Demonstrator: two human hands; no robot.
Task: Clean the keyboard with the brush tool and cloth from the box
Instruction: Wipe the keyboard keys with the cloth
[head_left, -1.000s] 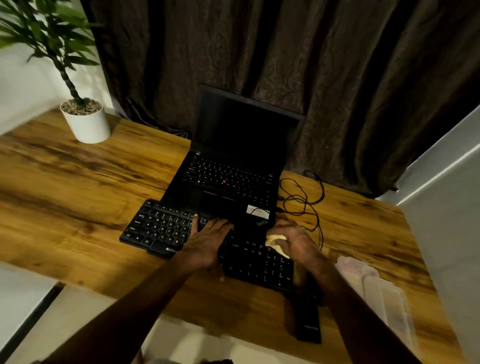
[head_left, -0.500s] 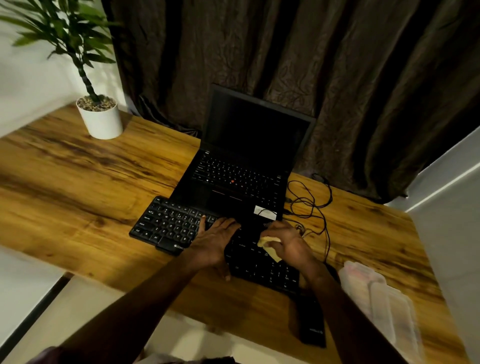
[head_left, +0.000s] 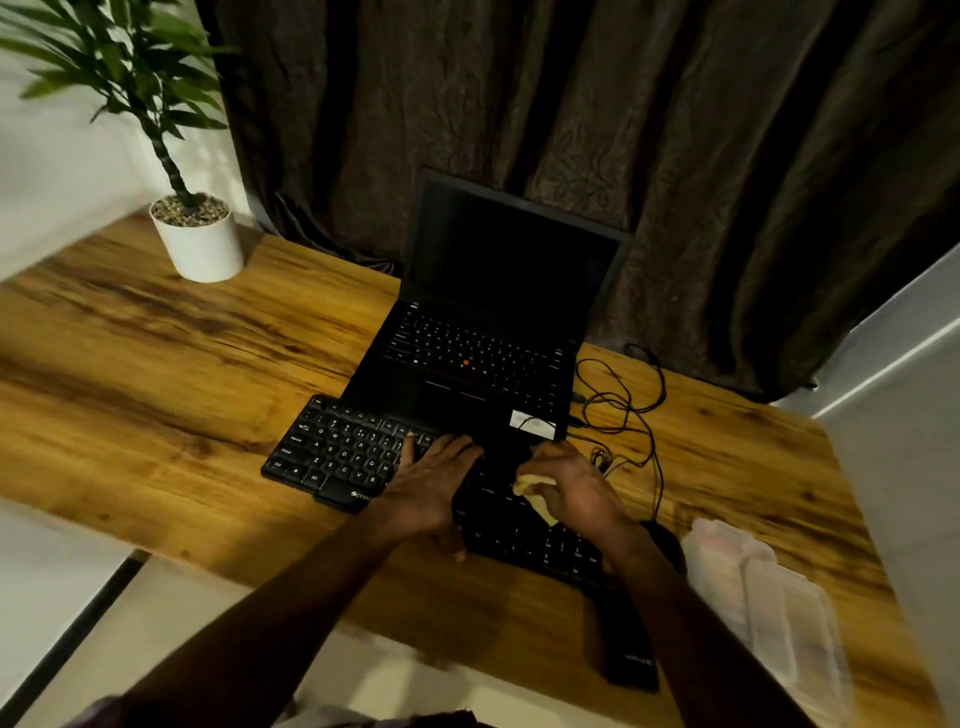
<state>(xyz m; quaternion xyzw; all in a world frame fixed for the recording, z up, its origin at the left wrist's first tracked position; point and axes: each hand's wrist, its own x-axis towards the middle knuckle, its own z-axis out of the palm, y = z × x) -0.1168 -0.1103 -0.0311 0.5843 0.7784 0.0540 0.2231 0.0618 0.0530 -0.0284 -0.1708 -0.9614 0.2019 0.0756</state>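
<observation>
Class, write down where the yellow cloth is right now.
In the head view the cloth sits bunched in the right hand on the right half of the keyboard, just in front of the laptop, beside the left hand.

The keyboard (head_left: 332, 457) carries white key letters and a logo beginning "ZEBR".

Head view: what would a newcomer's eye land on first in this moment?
The two hands at the centre: the right hand grips a pale yellow cloth on the black keyboard, while the left hand lies flat on its keys. Just behind stands an open laptop with a dark screen, and a potted plant marks the far left corner of the table.
</observation>
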